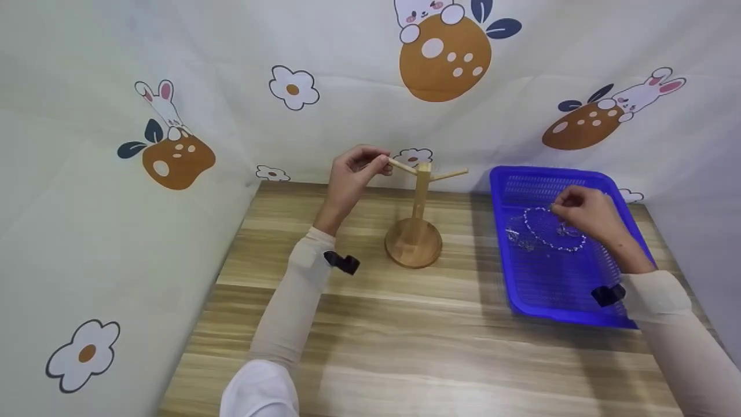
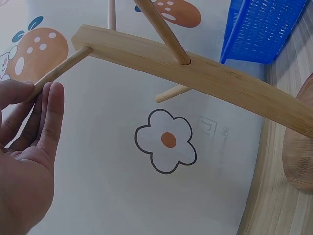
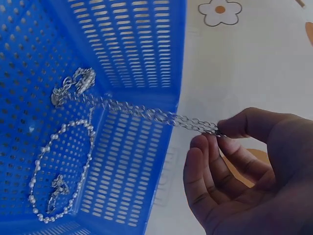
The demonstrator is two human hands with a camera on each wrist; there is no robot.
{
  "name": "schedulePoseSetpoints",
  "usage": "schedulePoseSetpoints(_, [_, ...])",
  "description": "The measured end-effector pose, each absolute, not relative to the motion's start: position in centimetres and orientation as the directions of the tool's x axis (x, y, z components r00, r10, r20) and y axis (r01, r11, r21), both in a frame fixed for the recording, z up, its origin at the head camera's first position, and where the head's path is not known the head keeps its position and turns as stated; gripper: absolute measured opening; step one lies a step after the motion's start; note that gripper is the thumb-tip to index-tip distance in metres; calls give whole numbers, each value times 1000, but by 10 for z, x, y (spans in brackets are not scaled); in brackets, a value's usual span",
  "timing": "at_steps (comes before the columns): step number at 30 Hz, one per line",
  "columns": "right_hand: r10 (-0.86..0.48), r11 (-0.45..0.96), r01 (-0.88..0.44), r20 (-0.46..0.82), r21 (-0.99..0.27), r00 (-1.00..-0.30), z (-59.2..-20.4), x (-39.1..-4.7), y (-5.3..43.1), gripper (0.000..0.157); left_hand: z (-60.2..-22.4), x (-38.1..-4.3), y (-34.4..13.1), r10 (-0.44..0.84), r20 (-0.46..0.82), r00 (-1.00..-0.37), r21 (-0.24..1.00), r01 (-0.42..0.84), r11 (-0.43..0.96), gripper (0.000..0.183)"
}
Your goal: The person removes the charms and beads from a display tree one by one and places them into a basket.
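Observation:
My left hand [image 1: 350,180] pinches the end of an upper peg [image 2: 63,69] on a wooden stand [image 1: 421,197] between thumb and fingers. The stand is upright on its round base [image 1: 405,250], and several pegs stick out from its post in the left wrist view. Over the blue basket [image 1: 502,243], my right hand [image 3: 254,161] pinches one end of a silver chain necklace [image 3: 161,116]. The chain stretches down from the fingertips, its other end bunched on the basket floor. Beside it a white beaded necklace [image 3: 36,171] lies in a loop, around a small silver chain [image 3: 58,188].
The basket stands at the right of the wooden table [image 1: 370,324], to the right of the stand. A printed cloth [image 1: 347,121] with rabbits and flowers hangs close behind both. Black wrist cameras [image 1: 343,263] are strapped over the sleeves.

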State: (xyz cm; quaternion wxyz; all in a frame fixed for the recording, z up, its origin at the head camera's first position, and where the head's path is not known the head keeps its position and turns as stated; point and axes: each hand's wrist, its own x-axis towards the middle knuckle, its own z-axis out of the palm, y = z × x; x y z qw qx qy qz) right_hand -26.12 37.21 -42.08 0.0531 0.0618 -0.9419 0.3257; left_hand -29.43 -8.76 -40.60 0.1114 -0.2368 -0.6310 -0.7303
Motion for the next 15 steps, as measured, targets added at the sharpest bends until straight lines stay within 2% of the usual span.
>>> schedulePoseSetpoints(8, [-158,816,-150,34,-558,-987,-434,-268,372,13,-406,-294,-88,137,482,-865,872,460,-164,21])
schedulePoseSetpoints(15, [-233,845,-207,8,-493,-972,-445,-274,368,7,-405,-294,-87,137,481,-866,873,459,-168,22])
